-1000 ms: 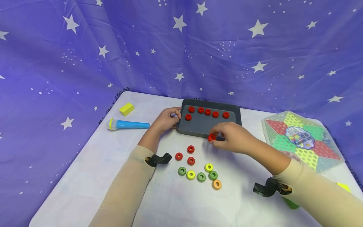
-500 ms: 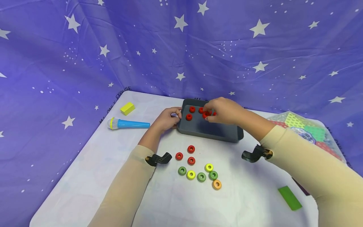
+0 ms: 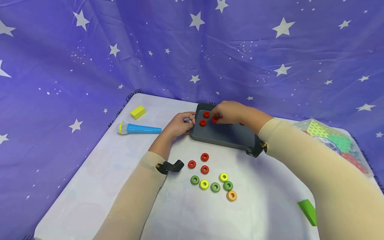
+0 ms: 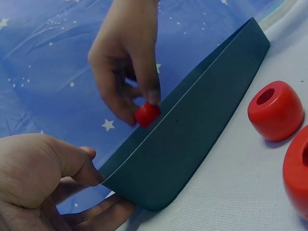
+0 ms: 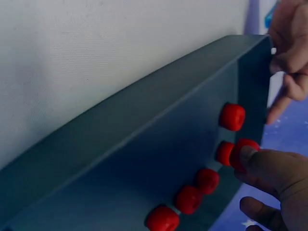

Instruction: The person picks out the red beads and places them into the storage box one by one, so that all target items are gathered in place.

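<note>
My left hand [image 3: 179,125] grips the left end of a dark grey tray [image 3: 222,136], thumb on the rim and fingers below, as the left wrist view shows. Over the tray, my right hand [image 3: 231,112] pinches a red bead [image 4: 147,114] between thumb and finger. Several red beads [image 5: 188,199] rest in the tray in a row along its far side, partly hidden by my right hand in the head view. One more red bead [image 3: 203,123] sits in front of that row, near the left wall. Three red beads [image 3: 205,157] lie on the table before the tray.
Nearer me are green beads [image 3: 215,187], yellow beads [image 3: 204,184] and an orange bead [image 3: 231,195]. At left lie a blue toy microphone [image 3: 141,128] and a yellow block [image 3: 138,112]. A clear case [image 3: 339,143] and a green block [image 3: 308,211] are at right.
My right hand has carried the red bead from the tray's front edge to above its interior, then slightly left. My left hand keeps its place on the tray, while the head view has shifted slightly.
</note>
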Motion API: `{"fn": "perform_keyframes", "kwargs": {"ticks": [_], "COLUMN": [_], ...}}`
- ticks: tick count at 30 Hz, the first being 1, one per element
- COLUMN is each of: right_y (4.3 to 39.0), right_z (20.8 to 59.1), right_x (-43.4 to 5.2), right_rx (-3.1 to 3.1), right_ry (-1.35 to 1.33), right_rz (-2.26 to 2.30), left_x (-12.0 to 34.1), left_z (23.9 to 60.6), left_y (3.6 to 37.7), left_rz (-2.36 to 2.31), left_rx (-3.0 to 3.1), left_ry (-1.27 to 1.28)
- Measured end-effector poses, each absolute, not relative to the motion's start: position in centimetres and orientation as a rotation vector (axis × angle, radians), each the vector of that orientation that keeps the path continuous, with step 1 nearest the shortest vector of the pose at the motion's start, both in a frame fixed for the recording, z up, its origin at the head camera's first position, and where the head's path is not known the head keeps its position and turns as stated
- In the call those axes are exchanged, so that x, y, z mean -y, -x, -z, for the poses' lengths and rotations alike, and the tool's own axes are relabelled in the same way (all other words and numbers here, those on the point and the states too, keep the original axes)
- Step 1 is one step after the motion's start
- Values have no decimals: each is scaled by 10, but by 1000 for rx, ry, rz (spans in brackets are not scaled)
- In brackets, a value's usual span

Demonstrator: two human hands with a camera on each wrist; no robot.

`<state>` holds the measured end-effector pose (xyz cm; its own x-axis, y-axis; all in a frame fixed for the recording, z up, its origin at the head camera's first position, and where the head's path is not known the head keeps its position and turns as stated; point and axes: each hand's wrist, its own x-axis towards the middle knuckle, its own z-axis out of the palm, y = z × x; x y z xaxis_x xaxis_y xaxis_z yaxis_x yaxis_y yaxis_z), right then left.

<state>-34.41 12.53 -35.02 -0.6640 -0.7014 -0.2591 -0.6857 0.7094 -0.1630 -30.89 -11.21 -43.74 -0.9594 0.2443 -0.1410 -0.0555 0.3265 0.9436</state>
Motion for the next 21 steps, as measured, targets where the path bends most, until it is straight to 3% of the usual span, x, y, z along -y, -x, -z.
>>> {"fn": "perform_keyframes", "kwargs": {"ticks": [13, 21], "right_y": [356, 355], "right_z": [388, 383], "right_x": [-122, -124], "right_rx": [-2640, -2679], "right_ry": [1124, 1122], "right_rz": [4, 62], "left_x": [109, 112], "left_z": [440, 440], "left_y": [309, 309], "left_rz": [-1697, -1690], "left_rx": [-2327, -2340], "left_ry": [-214, -212]}}
